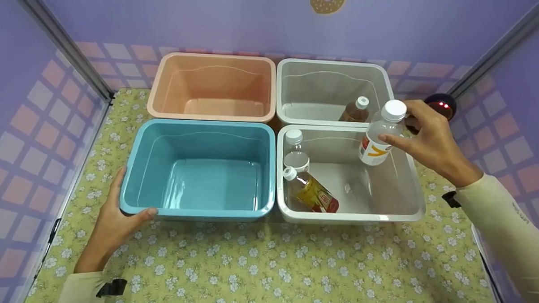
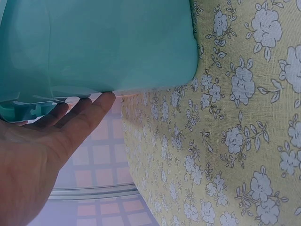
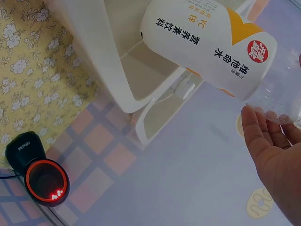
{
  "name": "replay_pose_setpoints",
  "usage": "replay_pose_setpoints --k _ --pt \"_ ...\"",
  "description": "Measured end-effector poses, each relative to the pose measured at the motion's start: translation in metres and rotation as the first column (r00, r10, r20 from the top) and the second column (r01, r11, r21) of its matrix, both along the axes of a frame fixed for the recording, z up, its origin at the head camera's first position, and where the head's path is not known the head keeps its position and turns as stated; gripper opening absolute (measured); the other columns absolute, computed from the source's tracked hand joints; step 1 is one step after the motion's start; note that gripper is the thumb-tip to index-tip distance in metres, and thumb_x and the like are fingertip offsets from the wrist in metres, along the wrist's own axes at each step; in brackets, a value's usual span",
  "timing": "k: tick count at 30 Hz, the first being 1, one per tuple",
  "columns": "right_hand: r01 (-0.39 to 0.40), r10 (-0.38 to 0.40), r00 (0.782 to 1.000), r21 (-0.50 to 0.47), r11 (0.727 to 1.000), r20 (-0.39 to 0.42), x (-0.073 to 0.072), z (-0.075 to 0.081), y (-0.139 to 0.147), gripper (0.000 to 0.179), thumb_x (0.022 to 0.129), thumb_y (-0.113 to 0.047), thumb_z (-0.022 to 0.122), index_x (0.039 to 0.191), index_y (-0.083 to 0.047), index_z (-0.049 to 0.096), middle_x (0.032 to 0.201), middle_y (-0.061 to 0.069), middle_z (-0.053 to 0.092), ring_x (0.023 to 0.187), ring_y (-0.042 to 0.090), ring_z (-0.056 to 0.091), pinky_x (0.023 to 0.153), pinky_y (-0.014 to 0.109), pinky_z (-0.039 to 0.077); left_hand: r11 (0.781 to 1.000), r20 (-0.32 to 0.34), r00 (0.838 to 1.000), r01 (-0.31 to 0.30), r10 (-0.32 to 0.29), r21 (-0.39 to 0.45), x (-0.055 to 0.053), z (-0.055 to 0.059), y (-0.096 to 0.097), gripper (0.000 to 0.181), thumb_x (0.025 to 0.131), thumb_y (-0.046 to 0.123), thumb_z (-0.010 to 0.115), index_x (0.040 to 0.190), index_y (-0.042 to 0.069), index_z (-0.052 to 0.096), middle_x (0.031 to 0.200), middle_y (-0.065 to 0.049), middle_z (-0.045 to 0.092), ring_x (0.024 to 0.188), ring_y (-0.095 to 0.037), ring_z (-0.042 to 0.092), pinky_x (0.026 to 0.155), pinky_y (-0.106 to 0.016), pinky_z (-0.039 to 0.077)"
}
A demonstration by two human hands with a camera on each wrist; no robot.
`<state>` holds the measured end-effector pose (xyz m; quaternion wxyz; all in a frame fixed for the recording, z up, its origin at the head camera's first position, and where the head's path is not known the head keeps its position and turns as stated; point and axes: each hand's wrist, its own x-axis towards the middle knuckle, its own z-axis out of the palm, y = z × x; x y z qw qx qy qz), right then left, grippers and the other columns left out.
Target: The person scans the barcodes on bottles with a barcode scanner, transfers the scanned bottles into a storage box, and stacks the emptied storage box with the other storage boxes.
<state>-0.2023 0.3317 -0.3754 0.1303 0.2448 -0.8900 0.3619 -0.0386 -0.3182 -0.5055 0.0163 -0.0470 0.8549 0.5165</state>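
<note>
- Your right hand [image 1: 431, 139] pinches a clear bottle [image 1: 375, 150], cap up, over the back right corner of the front gray bin [image 1: 352, 216].
- Your left hand [image 1: 114, 224], thumb and fingers spread, touches the front left corner of the blue bin [image 1: 195, 212].
- Near the front gray bin's left edge: a second clear bottle [image 1: 297, 160], a tilted yellow-labeled bottle [image 1: 316, 194].

Bottle [image 1: 376, 148] over near right bin [image 1: 352, 216]

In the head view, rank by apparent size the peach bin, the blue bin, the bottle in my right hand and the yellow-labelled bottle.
1. Blue bin, also nearer the camera
2. Peach bin
3. Held bottle and yellow-labelled bottle: too alike to rank, especially as the held one looks closer
</note>
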Motion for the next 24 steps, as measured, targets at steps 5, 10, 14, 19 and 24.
replay_pose_setpoints --k 5,10,14,19,24 --pt "0.016 -0.016 1.0 -0.025 1.0 -0.006 0.0 0.004 0.005 0.061 0.081 0.011 0.093 0.136 0.007 0.068 0.126 0.01 0.067 0.117 0.001 0.064 0.101 0.016 0.055 1.0 0.001 1.0 0.003 -0.003 0.006 0.0 -0.001 0.0 0.124 0.094 0.02 0.088 0.178 0.041 -0.002 0.181 -0.025 0.012 0.149 -0.063 0.038 0.089 -0.014 0.049" --pt "0.034 -0.035 0.999 -0.026 0.999 -0.026 0.0 0.009 0.009 0.059 0.08 0.012 0.094 0.134 0.008 0.069 0.124 0.01 0.067 0.114 0.001 0.065 0.101 0.015 0.055 1.0 -0.007 1.0 0.0 0.0 0.018 -0.001 -0.001 0.0 0.124 0.094 0.019 0.088 0.178 0.039 0.0 0.18 -0.025 0.014 0.15 -0.062 0.038 0.09 -0.012 0.048" --pt "0.051 -0.052 0.998 -0.028 0.998 -0.036 0.0 0.012 0.013 0.06 0.08 0.012 0.094 0.134 0.008 0.068 0.124 0.008 0.067 0.114 -0.001 0.065 0.101 0.014 0.054 1.0 -0.011 1.0 0.001 -0.001 0.026 -0.001 0.0 0.0 0.124 0.093 0.019 0.088 0.178 0.039 0.0 0.179 -0.027 0.016 0.15 -0.061 0.038 0.089 -0.013 0.049" --pt "0.079 -0.081 0.996 -0.043 0.996 -0.048 -0.001 0.017 0.017 0.059 0.08 0.012 0.094 0.133 0.009 0.069 0.121 -0.01 0.065 0.111 -0.004 0.068 0.097 0.013 0.056 1.0 -0.004 1.0 0.0 0.0 0.031 -0.003 0.0 0.001 0.124 0.093 0.019 0.088 0.178 0.04 0.0 0.18 -0.026 0.015 0.15 -0.06 0.037 0.089 -0.013 0.049" --pt "0.098 -0.101 0.994 -0.056 0.994 -0.049 -0.002 0.02 0.023 0.061 0.079 0.013 0.094 0.134 0.009 0.068 0.12 -0.016 0.063 0.105 -0.004 0.07 0.092 0.012 0.057 1.0 -0.005 1.0 -0.003 0.004 0.031 -0.004 0.0 0.001 0.125 0.093 0.019 0.089 0.178 0.04 0.0 0.179 -0.027 0.017 0.149 -0.06 0.039 0.088 -0.014 0.051"
